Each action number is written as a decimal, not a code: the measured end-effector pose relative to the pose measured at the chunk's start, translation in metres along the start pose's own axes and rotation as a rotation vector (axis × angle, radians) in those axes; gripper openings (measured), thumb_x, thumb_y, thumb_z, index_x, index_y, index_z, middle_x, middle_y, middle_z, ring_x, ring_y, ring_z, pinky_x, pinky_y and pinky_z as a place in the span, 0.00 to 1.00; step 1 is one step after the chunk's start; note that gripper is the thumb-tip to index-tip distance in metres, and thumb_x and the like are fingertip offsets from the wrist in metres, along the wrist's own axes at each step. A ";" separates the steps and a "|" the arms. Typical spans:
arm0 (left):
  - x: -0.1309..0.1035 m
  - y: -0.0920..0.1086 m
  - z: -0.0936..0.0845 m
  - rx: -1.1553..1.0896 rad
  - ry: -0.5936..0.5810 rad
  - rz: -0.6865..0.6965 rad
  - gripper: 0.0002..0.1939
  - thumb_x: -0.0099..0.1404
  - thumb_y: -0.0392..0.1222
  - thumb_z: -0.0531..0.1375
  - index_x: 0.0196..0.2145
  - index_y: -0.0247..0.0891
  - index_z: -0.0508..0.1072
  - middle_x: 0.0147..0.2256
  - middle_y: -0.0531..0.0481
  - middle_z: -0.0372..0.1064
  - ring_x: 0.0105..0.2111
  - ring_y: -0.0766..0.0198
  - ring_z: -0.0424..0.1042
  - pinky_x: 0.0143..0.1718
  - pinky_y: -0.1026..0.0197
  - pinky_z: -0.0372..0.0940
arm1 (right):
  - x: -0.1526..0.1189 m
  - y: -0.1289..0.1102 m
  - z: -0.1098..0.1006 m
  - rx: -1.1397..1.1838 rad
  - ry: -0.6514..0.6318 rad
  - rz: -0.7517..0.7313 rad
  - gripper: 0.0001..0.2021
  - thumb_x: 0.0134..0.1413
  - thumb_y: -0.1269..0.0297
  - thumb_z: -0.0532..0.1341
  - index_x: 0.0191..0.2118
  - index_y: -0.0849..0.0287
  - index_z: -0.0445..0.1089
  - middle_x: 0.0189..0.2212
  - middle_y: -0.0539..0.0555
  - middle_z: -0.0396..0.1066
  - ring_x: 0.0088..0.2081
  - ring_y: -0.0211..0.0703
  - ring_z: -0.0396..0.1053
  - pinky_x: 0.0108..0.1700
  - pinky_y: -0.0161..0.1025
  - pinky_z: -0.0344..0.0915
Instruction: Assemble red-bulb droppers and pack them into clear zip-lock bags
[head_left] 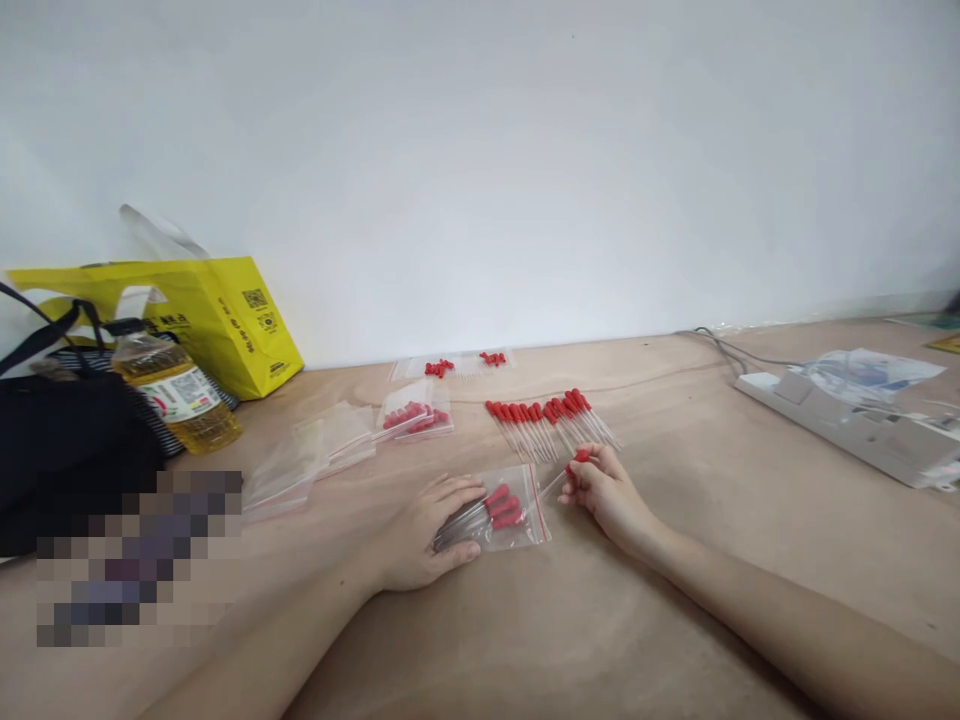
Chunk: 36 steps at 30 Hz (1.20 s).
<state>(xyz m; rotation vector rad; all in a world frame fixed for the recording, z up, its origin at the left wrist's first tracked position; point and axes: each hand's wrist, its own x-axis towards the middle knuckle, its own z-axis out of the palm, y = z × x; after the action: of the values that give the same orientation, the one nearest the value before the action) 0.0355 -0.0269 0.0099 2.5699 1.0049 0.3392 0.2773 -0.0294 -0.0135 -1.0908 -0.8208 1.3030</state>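
My left hand [435, 532] lies with its fingers apart over the left end of a clear zip bag [517, 532], pressing it on the table. Inside the bag are several droppers with red bulbs [504, 505]. Between the fingertips of my right hand [600, 490] is the red bulb of a single dropper [555, 484], its thin clear tube pointing left toward the bag's red-striped mouth. Just behind my right hand, several loose red-topped droppers [532, 415] lie side by side in a row.
Clear bags [281, 475] overlap at left, beside filled bags [412, 415]. More bags with red-topped pieces [454, 368] lie near the wall. An oil bottle [176, 390], yellow bag [259, 320] and black bag [67, 450] stand far left. A white power strip [847, 430] with cables sits right.
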 end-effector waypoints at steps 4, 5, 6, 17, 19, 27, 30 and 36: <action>0.000 0.004 -0.002 -0.002 0.003 -0.012 0.27 0.58 0.47 0.54 0.54 0.42 0.56 0.55 0.46 0.55 0.55 0.54 0.53 0.56 0.47 0.47 | -0.005 -0.001 0.001 0.016 -0.033 0.023 0.19 0.33 0.62 0.61 0.32 0.55 0.50 0.22 0.42 0.59 0.20 0.32 0.63 0.26 0.37 0.66; 0.000 0.005 -0.002 -0.001 0.002 -0.012 0.27 0.58 0.47 0.54 0.54 0.42 0.56 0.55 0.46 0.55 0.55 0.54 0.53 0.56 0.47 0.47 | -0.007 -0.001 0.001 0.015 -0.049 0.025 0.19 0.32 0.61 0.62 0.32 0.55 0.51 0.22 0.42 0.59 0.21 0.32 0.63 0.26 0.37 0.66; 0.000 0.005 -0.002 0.001 0.000 -0.012 0.27 0.58 0.47 0.54 0.54 0.42 0.56 0.55 0.46 0.55 0.55 0.55 0.53 0.56 0.47 0.47 | -0.009 -0.001 0.001 0.003 -0.075 0.029 0.19 0.32 0.61 0.63 0.31 0.55 0.51 0.22 0.42 0.60 0.21 0.32 0.63 0.26 0.36 0.66; -0.001 0.000 0.001 0.030 0.003 -0.007 0.27 0.59 0.49 0.53 0.54 0.41 0.55 0.55 0.45 0.54 0.55 0.55 0.52 0.56 0.46 0.47 | -0.006 -0.003 -0.009 -0.471 -0.599 0.093 0.15 0.34 0.59 0.66 0.27 0.62 0.65 0.20 0.47 0.67 0.14 0.25 0.56 0.13 0.25 0.52; -0.001 0.001 0.000 0.029 0.004 -0.007 0.27 0.59 0.49 0.53 0.54 0.41 0.55 0.55 0.45 0.54 0.55 0.55 0.52 0.55 0.47 0.48 | -0.005 -0.005 -0.009 -0.498 -0.700 0.080 0.15 0.40 0.56 0.63 0.32 0.62 0.67 0.23 0.49 0.69 0.14 0.25 0.56 0.14 0.25 0.53; -0.001 0.002 0.001 0.005 0.021 -0.014 0.27 0.57 0.48 0.55 0.53 0.42 0.56 0.55 0.45 0.55 0.55 0.54 0.53 0.55 0.46 0.48 | -0.003 -0.001 -0.003 -0.512 -0.736 -0.004 0.13 0.43 0.55 0.61 0.32 0.60 0.67 0.26 0.48 0.69 0.14 0.25 0.56 0.14 0.25 0.54; 0.000 0.001 0.001 0.000 0.022 -0.010 0.27 0.57 0.47 0.55 0.53 0.42 0.56 0.55 0.45 0.55 0.55 0.54 0.53 0.55 0.46 0.48 | -0.002 0.003 0.001 -0.593 -0.701 -0.083 0.11 0.41 0.57 0.63 0.28 0.60 0.71 0.22 0.48 0.69 0.17 0.28 0.59 0.18 0.27 0.57; 0.000 0.003 0.001 -0.001 0.026 -0.025 0.27 0.57 0.46 0.55 0.54 0.41 0.55 0.55 0.45 0.55 0.55 0.54 0.53 0.56 0.46 0.48 | 0.000 0.010 0.008 -0.704 -0.612 -0.265 0.08 0.38 0.59 0.64 0.25 0.59 0.73 0.23 0.49 0.71 0.25 0.36 0.67 0.28 0.31 0.61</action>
<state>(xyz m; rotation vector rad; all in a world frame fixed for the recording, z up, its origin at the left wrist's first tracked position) 0.0375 -0.0292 0.0098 2.5559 1.0442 0.3677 0.2670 -0.0286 -0.0202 -1.0560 -1.9182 1.1468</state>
